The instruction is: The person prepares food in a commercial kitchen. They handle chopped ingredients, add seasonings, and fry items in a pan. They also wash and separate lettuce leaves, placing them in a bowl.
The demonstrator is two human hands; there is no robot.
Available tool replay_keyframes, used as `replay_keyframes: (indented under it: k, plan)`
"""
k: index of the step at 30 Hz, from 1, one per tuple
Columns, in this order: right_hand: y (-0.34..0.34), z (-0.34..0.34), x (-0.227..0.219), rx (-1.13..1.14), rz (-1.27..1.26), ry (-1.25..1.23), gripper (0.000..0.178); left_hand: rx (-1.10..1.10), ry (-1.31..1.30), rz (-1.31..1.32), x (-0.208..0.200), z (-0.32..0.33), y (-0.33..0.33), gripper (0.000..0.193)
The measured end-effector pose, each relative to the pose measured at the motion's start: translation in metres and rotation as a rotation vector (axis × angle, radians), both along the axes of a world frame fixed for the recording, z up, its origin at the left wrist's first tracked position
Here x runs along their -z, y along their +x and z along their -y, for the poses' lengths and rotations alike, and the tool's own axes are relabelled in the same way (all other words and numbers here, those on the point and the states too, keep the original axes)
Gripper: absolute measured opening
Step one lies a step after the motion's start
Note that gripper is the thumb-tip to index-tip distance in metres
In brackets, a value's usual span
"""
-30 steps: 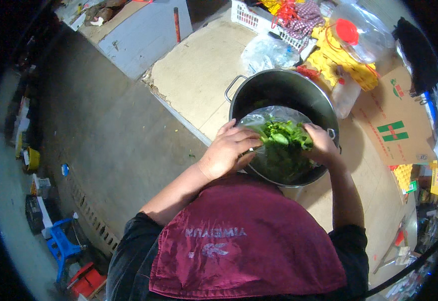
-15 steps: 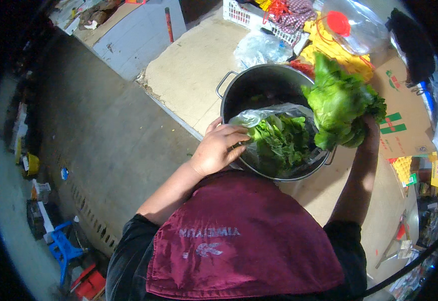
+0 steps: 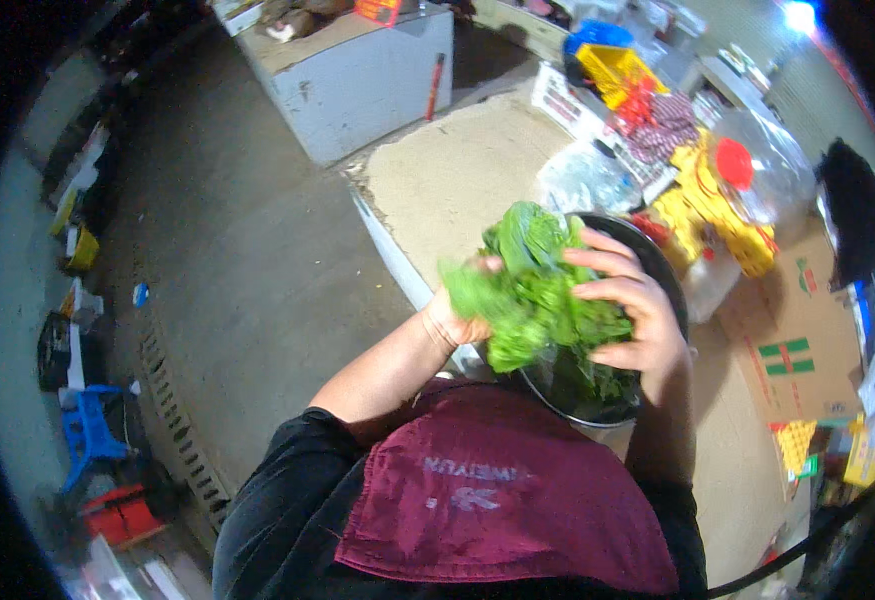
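A leafy green lettuce [image 3: 542,290] is held between my two hands over a deep metal pot [image 3: 669,275]. My left hand [image 3: 459,312] grips it from the left, its fingers partly hidden by blurred leaves. On the other side, my right hand [image 3: 637,315] is curved against the lettuce with its fingers spread over the leaves. Darker greens [image 3: 592,378] show below, inside the near part of the pot. Most of the pot's inside is covered by the lettuce and my hands.
The pot stands on a pale worktop [image 3: 447,165]. Beyond it lie a clear plastic bag [image 3: 587,180], yellow netting [image 3: 702,195] and a big clear jar with a red lid [image 3: 734,163]. A cardboard box [image 3: 792,345] is at right. Concrete floor [image 3: 247,220] stretches along the left.
My right hand has brought the lettuce leftward from the pot's right side to over its near left. My left hand has left the bag of greens at the rim and now grips the lettuce too.
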State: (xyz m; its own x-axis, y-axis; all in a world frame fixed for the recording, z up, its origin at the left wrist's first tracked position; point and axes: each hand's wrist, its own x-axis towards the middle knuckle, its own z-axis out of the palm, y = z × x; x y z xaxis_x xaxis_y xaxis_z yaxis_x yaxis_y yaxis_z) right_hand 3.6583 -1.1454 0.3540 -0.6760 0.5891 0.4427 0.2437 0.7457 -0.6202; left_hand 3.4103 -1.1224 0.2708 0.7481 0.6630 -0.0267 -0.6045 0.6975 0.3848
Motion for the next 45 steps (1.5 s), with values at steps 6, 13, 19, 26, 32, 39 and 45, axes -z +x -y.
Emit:
replay_keyframes:
  k: [6,13,19,26,32,39,45]
  plan:
    - [0.025,0.024,0.042,0.777,-0.259,-0.474,0.020,-0.592,0.758,-0.474,-0.004,0.001,-0.028,0.107]
    - [0.027,0.042,0.108,0.868,0.306,-0.440,0.035,-0.712,0.794,-0.575,0.003,-0.011,-0.043,0.126]
    - [0.000,0.050,0.126,0.769,0.382,-0.487,0.077,-0.757,0.812,-0.712,0.018,-0.011,-0.037,0.124]
    - [-0.004,0.046,0.116,0.749,0.427,-0.599,0.091,-0.772,0.882,-0.803,0.019,-0.005,-0.039,0.120]
    - [0.064,0.038,0.116,0.945,0.062,-0.810,0.060,-0.726,0.283,-0.422,0.062,-0.023,-0.048,0.081]
    - [0.121,0.062,0.113,1.083,0.163,-0.450,0.026,-0.313,-0.216,-0.659,0.185,-0.084,-0.056,0.055]
    - [0.122,0.059,0.108,1.111,0.286,-0.263,0.026,-0.250,0.088,-1.061,0.214,-0.068,-0.052,0.072]
